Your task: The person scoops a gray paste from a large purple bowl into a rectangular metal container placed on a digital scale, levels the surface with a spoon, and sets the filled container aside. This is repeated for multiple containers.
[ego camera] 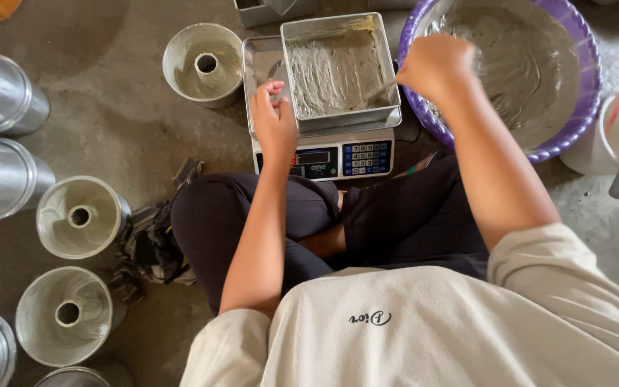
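We see a square metal pan, shiny at the rim and smeared inside with thin grey batter, sitting on the steel tray of a digital scale on the concrete floor. Our left hand rests at the pan's left edge, fingers loosely curled against it. Our right hand is closed around a thin utensil whose tip touches the batter. Right of the pan a purple plastic basin holds more batter; left of it stand round fluted tube moulds, with bare floor between.
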